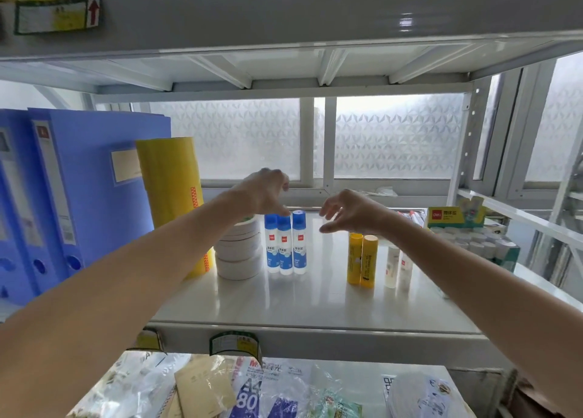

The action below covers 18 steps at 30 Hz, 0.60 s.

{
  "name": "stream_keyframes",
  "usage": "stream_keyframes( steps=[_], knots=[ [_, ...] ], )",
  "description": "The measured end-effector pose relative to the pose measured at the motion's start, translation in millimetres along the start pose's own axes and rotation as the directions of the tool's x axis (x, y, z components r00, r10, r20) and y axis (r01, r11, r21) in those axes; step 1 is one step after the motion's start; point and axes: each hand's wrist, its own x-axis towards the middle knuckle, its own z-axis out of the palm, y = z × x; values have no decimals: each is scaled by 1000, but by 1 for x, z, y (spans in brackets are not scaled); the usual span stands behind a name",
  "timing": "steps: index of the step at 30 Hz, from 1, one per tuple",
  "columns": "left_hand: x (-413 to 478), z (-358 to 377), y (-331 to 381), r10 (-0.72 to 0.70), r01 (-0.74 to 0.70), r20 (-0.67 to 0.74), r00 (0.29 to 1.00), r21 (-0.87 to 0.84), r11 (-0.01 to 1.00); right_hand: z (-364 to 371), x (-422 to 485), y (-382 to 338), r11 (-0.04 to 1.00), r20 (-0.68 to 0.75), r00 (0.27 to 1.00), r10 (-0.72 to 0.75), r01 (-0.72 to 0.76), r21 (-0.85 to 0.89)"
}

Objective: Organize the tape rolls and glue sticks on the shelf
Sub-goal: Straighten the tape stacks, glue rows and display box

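Observation:
On the white shelf three blue-capped liquid glue bottles stand side by side. A stack of white tape rolls sits just left of them. Two yellow glue sticks and two pale glue sticks stand to the right. My left hand hovers over the left glue bottles, fingers bent down and touching their caps. My right hand floats above the shelf right of the bottles, fingers loosely spread, holding nothing.
Blue file boxes and a tall yellow roll stand at the left. A green-and-yellow glue box over a tray of white caps fills the right. Another shelf hangs overhead; paper packs lie on the shelf below.

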Motion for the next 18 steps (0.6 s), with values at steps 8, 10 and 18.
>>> stream_keyframes(
  steps=[8,10,18],
  knots=[
    [20,34,90,223,-219,190,956,-40,975,-40,-33,25,991,80,990,117,-111,-79],
    [24,48,101,232,-229,240,943,-39,973,-42,-39,31,985,124,982,139,-125,-118],
    [31,74,104,159,-129,289,944,-121,984,-22,-41,45,976,109,981,161,-142,-166]
  ],
)
